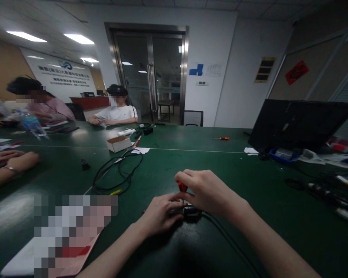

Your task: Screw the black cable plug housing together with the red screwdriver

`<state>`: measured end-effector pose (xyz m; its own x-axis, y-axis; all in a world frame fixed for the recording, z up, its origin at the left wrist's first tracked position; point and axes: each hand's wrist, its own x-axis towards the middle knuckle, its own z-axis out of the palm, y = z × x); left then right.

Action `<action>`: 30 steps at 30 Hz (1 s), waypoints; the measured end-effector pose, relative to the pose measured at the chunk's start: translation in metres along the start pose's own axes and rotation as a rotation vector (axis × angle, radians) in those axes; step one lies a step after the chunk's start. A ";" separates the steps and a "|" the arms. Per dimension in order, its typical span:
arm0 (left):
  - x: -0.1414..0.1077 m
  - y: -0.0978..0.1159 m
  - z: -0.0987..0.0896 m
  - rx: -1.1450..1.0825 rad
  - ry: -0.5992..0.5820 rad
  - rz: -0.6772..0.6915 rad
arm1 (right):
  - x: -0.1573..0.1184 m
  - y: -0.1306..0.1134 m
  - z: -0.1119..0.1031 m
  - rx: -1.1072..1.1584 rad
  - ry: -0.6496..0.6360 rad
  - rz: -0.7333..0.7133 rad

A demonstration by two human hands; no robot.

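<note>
My right hand (203,189) is closed round the orange and black handle of a screwdriver (182,187), whose thin shaft points down. Under its tip lies a small black device (191,212) on the green table (168,166), with a black cable (232,239) running off to the lower right. My left hand (162,212) rests on the left side of the device, fingers closed round it. The screwdriver's tip and the part of the device under my fingers are hard to make out.
A looped black cable (118,189), a small open box (119,144) and a pink-white booklet (84,258) lie left. Another screwdriver (224,138) lies further back. A black monitor (295,123) and a blue tray (284,155) stand right. Other people sit left; a person's hands (23,162) rest there.
</note>
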<state>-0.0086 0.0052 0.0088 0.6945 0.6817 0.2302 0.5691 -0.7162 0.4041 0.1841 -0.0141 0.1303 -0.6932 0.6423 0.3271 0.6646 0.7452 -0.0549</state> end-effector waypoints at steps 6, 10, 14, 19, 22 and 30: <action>0.000 -0.001 0.000 0.002 -0.011 -0.005 | 0.001 0.001 0.001 -0.162 0.068 0.002; 0.000 -0.004 0.003 0.021 -0.022 -0.003 | 0.001 0.003 0.003 -0.232 0.078 0.056; 0.000 -0.003 0.001 0.039 -0.026 -0.005 | -0.001 0.002 0.003 -0.244 0.066 0.084; 0.000 -0.001 0.000 0.027 -0.027 -0.011 | 0.000 -0.001 0.000 -0.111 0.066 0.063; -0.001 -0.004 0.002 0.031 -0.011 -0.005 | 0.001 -0.001 0.000 -0.136 0.052 0.086; -0.001 -0.003 0.002 0.023 -0.012 -0.020 | 0.002 -0.001 0.001 -0.117 0.028 0.057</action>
<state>-0.0100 0.0067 0.0051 0.6882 0.6941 0.2112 0.5927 -0.7057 0.3883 0.1817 -0.0129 0.1299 -0.6460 0.6768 0.3531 0.7321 0.6803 0.0352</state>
